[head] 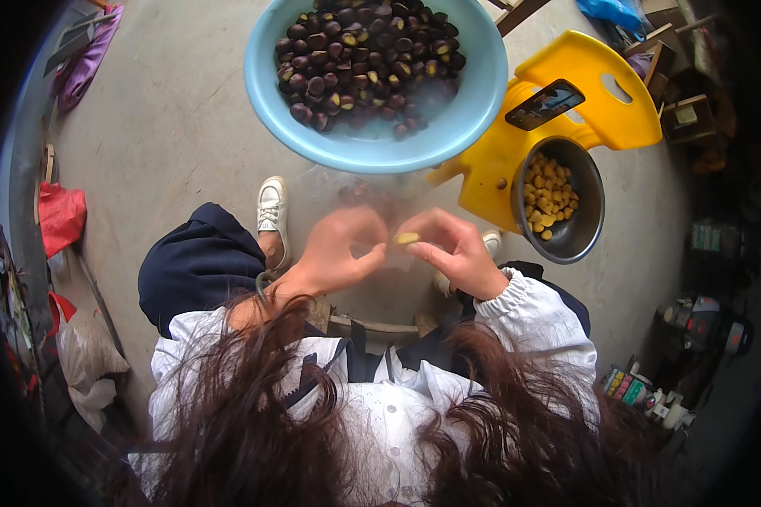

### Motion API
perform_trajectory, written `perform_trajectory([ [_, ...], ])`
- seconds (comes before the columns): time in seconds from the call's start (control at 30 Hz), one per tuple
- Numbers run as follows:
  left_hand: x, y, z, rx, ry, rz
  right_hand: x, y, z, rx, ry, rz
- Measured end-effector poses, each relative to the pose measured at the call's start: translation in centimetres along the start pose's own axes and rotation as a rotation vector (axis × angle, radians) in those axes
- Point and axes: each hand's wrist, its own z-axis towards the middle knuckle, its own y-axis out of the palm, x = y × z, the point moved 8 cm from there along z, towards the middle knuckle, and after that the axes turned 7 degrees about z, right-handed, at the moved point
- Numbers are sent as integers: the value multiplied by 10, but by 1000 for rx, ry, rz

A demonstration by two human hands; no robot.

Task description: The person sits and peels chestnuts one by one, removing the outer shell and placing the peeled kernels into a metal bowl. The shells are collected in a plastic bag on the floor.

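Between the thumb and fingers of my right hand point(460, 250) is a pale yellow peeled chestnut kernel point(408, 238). My left hand point(339, 244) is curled close beside it, thumb and fingertips drawn together; blur hides whether anything is pinched there. Beyond both hands stands a light blue plastic basin point(263, 101) with many dark brown chestnuts point(361, 70), several showing yellow flesh where the shell is cut. A heap of reddish-brown shells point(371, 193) shows hazily on the floor below the basin. To the right, a steel bowl point(586, 237) holds peeled yellow kernels point(547, 190).
The bowl rests on a yellow plastic chair point(488, 184), where a phone point(545, 104) also leans and a single chestnut point(501, 183) lies. A filled plastic bag point(85, 355) and red cloth point(62, 212) are at left. A power tool point(704, 324) lies at right.
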Motion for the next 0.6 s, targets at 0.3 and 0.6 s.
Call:
perform_trajectory([
  [0.3,12,-10,2,39,-15,-130,-5,-2,7,-51,-88,-212],
  [0.6,8,-8,7,53,-70,-137,3,-11,8,56,-51,-34],
])
